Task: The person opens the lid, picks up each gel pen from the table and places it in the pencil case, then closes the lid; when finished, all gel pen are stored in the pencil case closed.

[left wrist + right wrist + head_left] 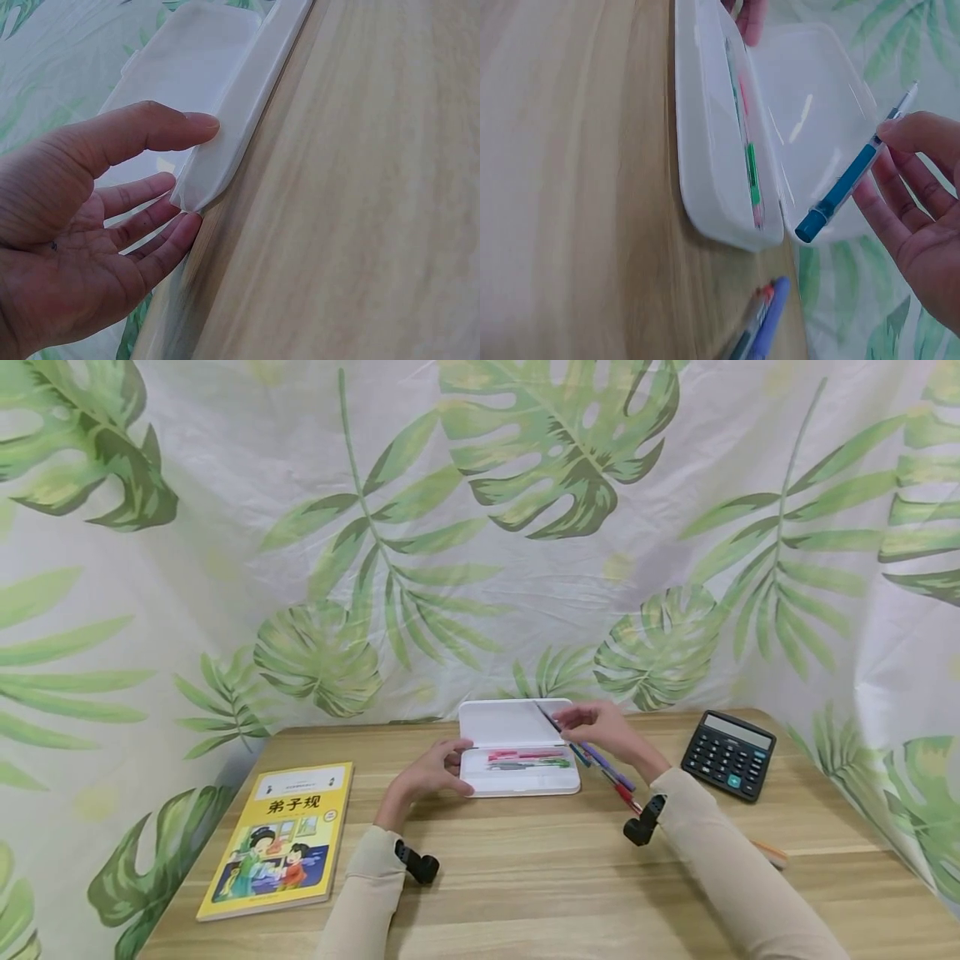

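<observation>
A white pencil case (525,791) lies on the table, its lid (502,722) raised at the back. Inside are several pens (528,755), pink, green and grey. My left hand (431,768) holds the case at its left end; in the left wrist view the thumb presses the front wall and the fingertips touch the end. Above the case's right side, my right hand (606,731) pinches a blue pen (847,180) between thumb and fingers, tilted in the air. Below that hand a purple pen (609,767) and a red pen (625,794) lie on the table.
A black calculator (729,756) lies at the right. At the left is a yellow book (277,835). An orange object (770,853) is partly hidden by the right sleeve. A leaf-patterned cloth (525,568) hangs behind the wooden table (525,885).
</observation>
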A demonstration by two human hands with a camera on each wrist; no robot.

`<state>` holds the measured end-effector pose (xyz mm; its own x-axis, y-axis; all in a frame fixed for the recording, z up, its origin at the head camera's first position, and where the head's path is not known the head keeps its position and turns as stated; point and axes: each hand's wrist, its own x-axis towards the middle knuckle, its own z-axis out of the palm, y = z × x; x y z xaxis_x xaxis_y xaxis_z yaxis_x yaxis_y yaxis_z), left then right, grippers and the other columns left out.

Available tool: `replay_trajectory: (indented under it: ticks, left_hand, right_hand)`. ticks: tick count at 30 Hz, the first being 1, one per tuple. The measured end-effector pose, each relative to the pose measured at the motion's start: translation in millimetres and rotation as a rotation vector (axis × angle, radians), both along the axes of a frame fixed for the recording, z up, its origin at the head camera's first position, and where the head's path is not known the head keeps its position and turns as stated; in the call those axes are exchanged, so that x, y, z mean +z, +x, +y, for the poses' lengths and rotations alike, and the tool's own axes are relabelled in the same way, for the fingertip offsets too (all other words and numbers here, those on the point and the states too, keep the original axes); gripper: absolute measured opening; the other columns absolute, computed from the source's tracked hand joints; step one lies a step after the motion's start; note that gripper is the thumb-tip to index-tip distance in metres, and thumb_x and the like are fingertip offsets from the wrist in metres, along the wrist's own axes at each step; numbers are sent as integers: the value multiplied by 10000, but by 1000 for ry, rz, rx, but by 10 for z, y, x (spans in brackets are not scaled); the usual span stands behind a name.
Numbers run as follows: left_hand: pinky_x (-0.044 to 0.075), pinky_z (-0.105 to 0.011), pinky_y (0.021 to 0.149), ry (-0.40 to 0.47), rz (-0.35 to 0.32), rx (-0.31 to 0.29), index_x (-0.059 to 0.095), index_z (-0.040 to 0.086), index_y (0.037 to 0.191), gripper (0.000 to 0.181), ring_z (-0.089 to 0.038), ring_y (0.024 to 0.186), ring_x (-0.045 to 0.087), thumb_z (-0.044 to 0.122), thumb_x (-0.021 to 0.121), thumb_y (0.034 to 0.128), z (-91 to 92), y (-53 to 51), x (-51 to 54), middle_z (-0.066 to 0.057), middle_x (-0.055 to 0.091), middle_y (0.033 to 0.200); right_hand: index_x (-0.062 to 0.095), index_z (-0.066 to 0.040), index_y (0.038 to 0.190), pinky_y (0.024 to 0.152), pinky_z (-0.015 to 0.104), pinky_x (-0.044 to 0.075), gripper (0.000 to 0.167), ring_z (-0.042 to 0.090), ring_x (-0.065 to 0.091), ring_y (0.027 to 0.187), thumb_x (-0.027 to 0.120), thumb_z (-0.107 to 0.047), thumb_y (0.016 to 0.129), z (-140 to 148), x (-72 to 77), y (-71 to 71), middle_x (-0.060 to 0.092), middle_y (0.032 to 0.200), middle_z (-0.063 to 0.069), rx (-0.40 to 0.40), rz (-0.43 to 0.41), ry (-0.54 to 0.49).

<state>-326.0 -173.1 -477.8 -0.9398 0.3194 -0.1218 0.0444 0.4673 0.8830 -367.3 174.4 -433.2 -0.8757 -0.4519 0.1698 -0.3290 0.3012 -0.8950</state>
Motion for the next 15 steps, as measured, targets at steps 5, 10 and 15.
replay_trajectory:
  ticks: [5,10,15]
  left_hand:
    - [491,-446,1059,22,4,-16,454,33,1490,880,-352,1224,560,-31,860,712,-4,-5,-13,-246,456,1390]
    - [490,-441,1063,25,1,-7,466,51,1486,870,-342,1230,558,-25,859,714,1,7,-2,-233,448,1402]
    - [495,-442,1063,25,4,-11,465,39,1483,866,-360,1241,555,-33,858,715,-1,23,0,-246,419,1420]
  right_hand:
    - [717,-27,1231,805,267,573,332,152,670,959,747,-62,903,-226,29,-35,729,1107,178,43,-3,49]
    - [738,-14,1175,794,264,573,298,155,683,916,743,-10,877,-430,2,-89,745,1057,176,78,11,84]
    - [764,13,1093,767,236,564,272,133,676,854,742,71,828,-583,-82,-172,762,1003,165,103,14,141]
